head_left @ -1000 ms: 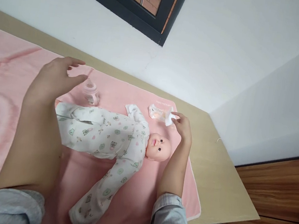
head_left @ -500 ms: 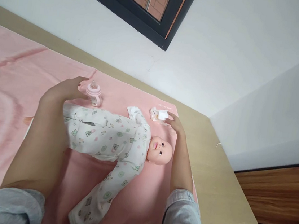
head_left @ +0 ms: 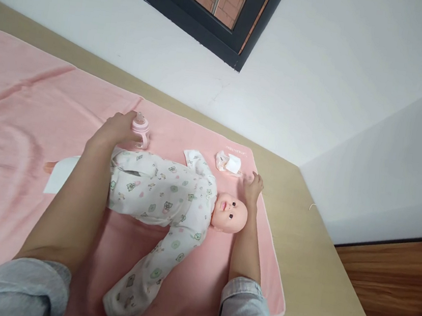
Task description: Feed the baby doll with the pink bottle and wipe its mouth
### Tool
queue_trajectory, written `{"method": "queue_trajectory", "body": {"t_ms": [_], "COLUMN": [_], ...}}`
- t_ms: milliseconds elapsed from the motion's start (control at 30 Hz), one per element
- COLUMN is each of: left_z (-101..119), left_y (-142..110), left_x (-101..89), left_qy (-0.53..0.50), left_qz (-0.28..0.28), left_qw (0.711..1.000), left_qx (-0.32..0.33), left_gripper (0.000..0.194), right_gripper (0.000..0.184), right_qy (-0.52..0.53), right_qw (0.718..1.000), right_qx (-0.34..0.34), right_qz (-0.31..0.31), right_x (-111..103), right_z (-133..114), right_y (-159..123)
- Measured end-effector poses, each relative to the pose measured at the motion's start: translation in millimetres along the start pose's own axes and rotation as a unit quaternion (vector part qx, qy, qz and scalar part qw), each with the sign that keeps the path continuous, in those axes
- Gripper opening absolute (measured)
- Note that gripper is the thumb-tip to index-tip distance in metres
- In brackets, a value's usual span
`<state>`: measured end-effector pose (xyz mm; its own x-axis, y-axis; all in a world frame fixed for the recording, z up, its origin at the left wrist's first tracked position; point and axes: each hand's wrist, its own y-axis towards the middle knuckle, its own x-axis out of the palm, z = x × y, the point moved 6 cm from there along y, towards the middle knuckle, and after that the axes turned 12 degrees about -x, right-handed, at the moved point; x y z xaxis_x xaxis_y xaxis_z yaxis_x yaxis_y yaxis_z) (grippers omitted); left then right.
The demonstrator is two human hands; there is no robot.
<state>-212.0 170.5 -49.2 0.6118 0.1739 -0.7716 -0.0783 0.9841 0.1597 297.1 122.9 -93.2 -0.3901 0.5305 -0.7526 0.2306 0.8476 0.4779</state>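
Observation:
My left hand (head_left: 120, 127) is closed around the near side of a pink baby bottle (head_left: 142, 130), which stands upright with its clear teat on top. My right hand (head_left: 253, 188) is just beyond the doll's head, fingers loosely bent and apart, with nothing visible in them. Close to it lies a clear crumpled wrapper (head_left: 221, 160) with a folded white tissue (head_left: 234, 163) on it. Between my arms a baby doll (head_left: 229, 212) lies on its back in a white patterned sleepsuit (head_left: 160, 193), one sleeve stretched towards me. My left forearm hides its lower part.
A pink blanket (head_left: 17, 139) covers most of the wooden table (head_left: 313, 263). Partly behind my left forearm is a white, flat thing with an orange-brown end (head_left: 58, 175). The wall (head_left: 190, 73) and a dark-framed window (head_left: 197, 18) border the far side.
My left hand has moved right and taken hold of the baby bottle. My right hand has drawn back from the white tissue towards the doll's head.

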Motion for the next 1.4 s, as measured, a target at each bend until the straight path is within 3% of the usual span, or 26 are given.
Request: {"method": "queue_trajectory", "body": {"t_ms": [100, 333, 567, 667, 767, 867, 967, 1067, 1167, 1267, 1400], "left_z": [5, 13, 22, 43, 75, 113, 149, 174, 191, 204, 215], "left_y": [-6, -9, -6, -13, -26, -44, -64, -85, -104, -119, -131], "left_x": [-2.3, -9.3, -17.9, -22.4, -23.5, -18.7, -13.2, -9.3, -4.6, -0.1, 4.8], "left_qy": [0.074, 0.021, -0.054, -0.132, -0.178, -0.185, -0.173, -0.146, -0.113, -0.080, -0.059], "left_qz": [-0.014, -0.023, 0.026, 0.041, 0.039, -0.002, -0.038, -0.048, -0.063, -0.075, -0.094], "left_qw": [0.994, 0.994, 0.989, 0.983, 0.978, 0.982, 0.983, 0.983, 0.982, 0.980, 0.978], "left_qx": [-0.074, -0.108, -0.134, -0.118, -0.098, -0.045, 0.037, 0.099, 0.139, 0.164, 0.179], "left_gripper": [0.048, 0.051, 0.058, 0.065, 0.073, 0.075, 0.070, 0.071, 0.070, 0.070, 0.068], "right_gripper": [0.073, 0.092, 0.082, 0.079, 0.070, 0.069, 0.072, 0.075, 0.077, 0.076, 0.074], "right_qy": [0.007, 0.026, 0.062, 0.117, 0.178, 0.250, 0.316, 0.379, 0.402, 0.410, 0.417], "right_qw": [0.999, 0.994, 0.989, 0.981, 0.973, 0.962, 0.947, 0.915, 0.896, 0.889, 0.886], "right_qx": [0.050, 0.107, 0.132, 0.147, 0.118, 0.056, -0.031, -0.138, -0.188, -0.202, -0.206], "right_qz": [-0.007, -0.007, 0.023, 0.054, 0.087, 0.092, 0.043, 0.015, 0.009, 0.004, 0.004], "right_x": [9, 14, 11, 5, -8, -30, -58, -91, -112, -115, -108], "right_z": [7, 18, 25, 28, 20, -10, -63, -128, -175, -200, -211], "right_y": [-10, -19, -22, -19, -8, 5, 6, -12, -38, -56, -63]}}
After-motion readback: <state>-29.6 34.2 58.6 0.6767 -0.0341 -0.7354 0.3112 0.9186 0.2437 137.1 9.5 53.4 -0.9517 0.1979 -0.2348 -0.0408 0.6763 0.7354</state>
